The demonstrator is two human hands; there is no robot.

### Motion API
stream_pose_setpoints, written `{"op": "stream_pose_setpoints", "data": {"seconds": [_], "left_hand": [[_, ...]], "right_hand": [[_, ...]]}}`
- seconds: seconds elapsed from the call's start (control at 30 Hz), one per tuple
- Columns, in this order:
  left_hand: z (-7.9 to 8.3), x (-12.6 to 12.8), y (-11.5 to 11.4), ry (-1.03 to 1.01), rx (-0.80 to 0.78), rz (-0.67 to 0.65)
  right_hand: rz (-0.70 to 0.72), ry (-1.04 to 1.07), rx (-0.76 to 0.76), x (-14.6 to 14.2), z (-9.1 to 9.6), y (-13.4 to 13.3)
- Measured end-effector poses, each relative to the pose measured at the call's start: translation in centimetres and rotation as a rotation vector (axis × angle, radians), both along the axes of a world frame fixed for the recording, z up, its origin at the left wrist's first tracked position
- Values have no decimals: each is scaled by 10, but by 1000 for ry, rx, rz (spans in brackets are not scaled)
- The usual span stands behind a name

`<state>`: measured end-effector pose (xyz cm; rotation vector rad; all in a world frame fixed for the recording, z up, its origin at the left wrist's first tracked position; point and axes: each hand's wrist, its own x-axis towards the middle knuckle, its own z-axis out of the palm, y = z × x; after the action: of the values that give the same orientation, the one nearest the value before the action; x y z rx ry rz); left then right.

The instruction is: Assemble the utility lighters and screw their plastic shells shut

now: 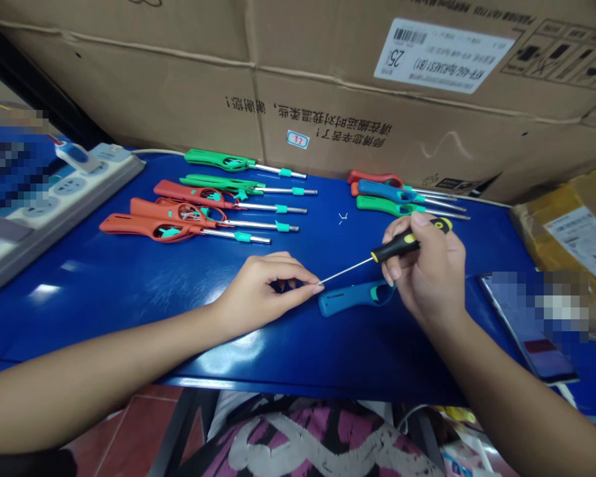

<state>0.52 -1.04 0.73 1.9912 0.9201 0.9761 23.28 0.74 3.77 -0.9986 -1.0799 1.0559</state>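
My right hand (438,275) grips the black and yellow handle of a screwdriver (396,246), its thin shaft slanting down to the left. At the shaft's tip, the thumb and forefinger of my left hand (265,288) are pinched together; whatever is between them is too small to make out. Just below the shaft a blue gas lighter (342,301) lies on the blue table (144,324), its right end partly hidden by my right hand. Several tiny pale pieces, perhaps screws (344,217), lie farther back.
Orange lighters (144,226) and green lighters (213,159) lie in a row at back left. Red, blue and green lighters (380,204) are grouped at back right. A power strip (79,192) is at left, a phone (526,324) at right, and a large carton (203,99) stands behind.
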Motion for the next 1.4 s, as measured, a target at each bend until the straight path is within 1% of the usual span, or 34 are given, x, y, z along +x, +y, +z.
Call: {"op": "stream_pose_setpoints", "data": {"seconds": [0.13, 0.23, 0.43, 0.5, 0.6, 0.7, 0.87, 0.97, 1.1, 1.27, 1.4], "left_hand": [[-3, -1, -1, 22, 120, 0], [-7, -1, -2, 40, 153, -39], [-10, 1, -1, 47, 122, -34], [-9, 2, 1, 59, 105, -51], [-9, 4, 2, 92, 114, -118], [-11, 5, 3, 149, 150, -187], [-16, 5, 2, 237, 151, -236], [-17, 4, 2, 285, 145, -252], [-16, 4, 1, 338, 143, -280], [-15, 4, 1, 349, 144, -291], [-16, 4, 1, 342, 143, -286]], "right_hand": [[9, -57, 77, -1, -2, -6], [34, -80, 121, -3, -3, -10], [102, -89, 131, -6, -3, -16], [103, -110, 148, -7, -1, -19], [33, -173, 193, -8, 4, -24], [-32, -252, 291, -7, 9, -27], [-55, -401, 409, -1, 7, -29], [-33, -466, 433, 1, 4, -31], [11, -477, 429, 1, 3, -34], [76, -489, 485, 1, 3, -35], [87, -494, 500, 2, 2, -34]]}}
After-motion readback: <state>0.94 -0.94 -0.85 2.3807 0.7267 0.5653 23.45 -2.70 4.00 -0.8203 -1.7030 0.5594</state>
